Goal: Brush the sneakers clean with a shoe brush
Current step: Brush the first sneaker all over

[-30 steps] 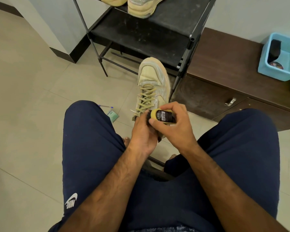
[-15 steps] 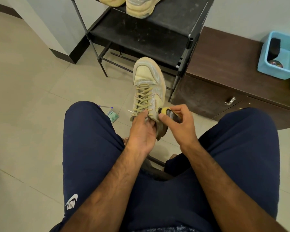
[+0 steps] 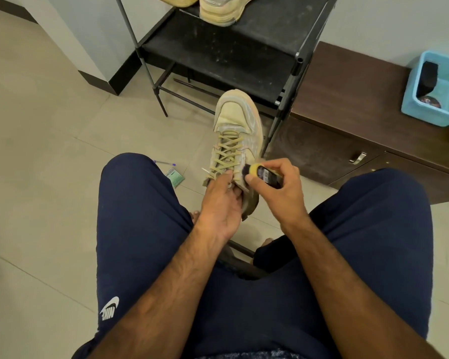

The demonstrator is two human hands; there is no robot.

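Observation:
A dusty beige sneaker (image 3: pixel 237 125) with tan laces is held above the floor, toe pointing away from me. My left hand (image 3: pixel 219 206) grips it at the heel and tongue end. My right hand (image 3: pixel 283 193) holds a small dark shoe brush with a yellow end (image 3: pixel 261 173), and that end presses against the sneaker's right side near the laces. A second beige sneaker (image 3: pixel 223 10) stands on the top shelf of the black rack (image 3: pixel 244 60); a further beige shoe shows at the frame's top edge.
A brown low cabinet (image 3: pixel 347 104) stands at the right, carrying a blue plastic basket (image 3: pixel 430 110) with a dark item inside. A green comb-like object (image 3: pixel 175 176) and a purple pen (image 3: pixel 163 163) lie on the tiled floor by my left knee.
The sneaker has been raised and turned slightly. The brush moved from in front of the laces to the shoe's right side, where it now rubs.

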